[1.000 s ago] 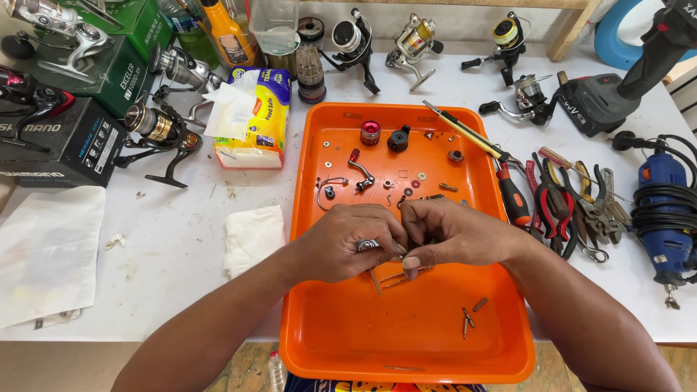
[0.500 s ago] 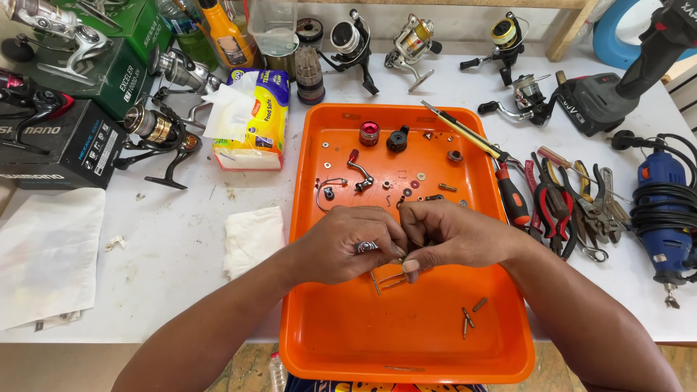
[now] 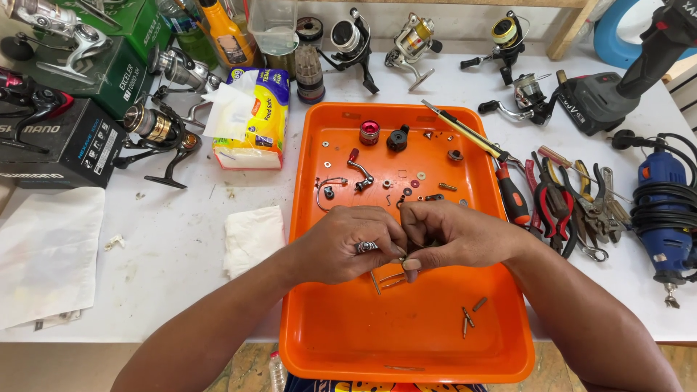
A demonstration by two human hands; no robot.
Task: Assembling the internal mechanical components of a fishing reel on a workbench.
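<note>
Over the middle of an orange tray (image 3: pixel 406 341), my left hand (image 3: pixel 341 243) and my right hand (image 3: pixel 450 236) meet fingertip to fingertip, both pinching a small metal reel part (image 3: pixel 398 265) that is mostly hidden by the fingers. Thin metal wires stick out below it. A ring shows on my left hand. Small screws, washers, a red knob (image 3: pixel 369 132) and a black knob (image 3: pixel 397 138) lie scattered in the tray's far half. Two small pins (image 3: pixel 468 316) lie near the tray's right front.
Fishing reels (image 3: pixel 156 131) and boxes (image 3: pixel 58 145) crowd the table's left and back. A tissue pack (image 3: pixel 250 116) and a folded tissue (image 3: pixel 250 236) sit left of the tray. Screwdrivers and pliers (image 3: pixel 559 203) lie right of it, then a blue rotary tool (image 3: pixel 664 210).
Both hands stay together over the tray; the fingers have shifted slightly around the small part. Nothing else has moved.
</note>
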